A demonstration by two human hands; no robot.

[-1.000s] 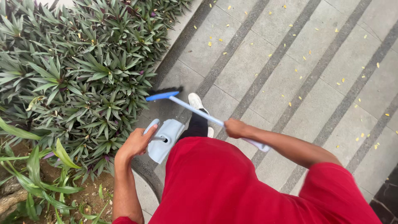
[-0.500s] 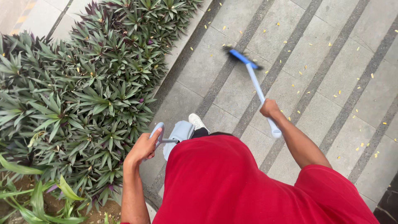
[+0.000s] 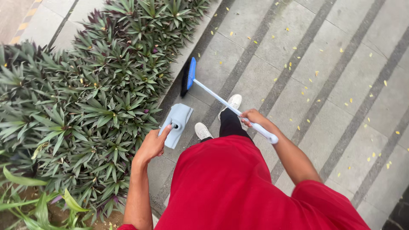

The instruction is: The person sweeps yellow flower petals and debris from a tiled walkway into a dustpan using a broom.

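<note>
On grey paving beside spiky shrubs: blue broom swung back from mid-pavement to the kerb, right hand wrapped round its handle; left hand gripping grey dustpan's stem; yellow leaves unswept.
</note>
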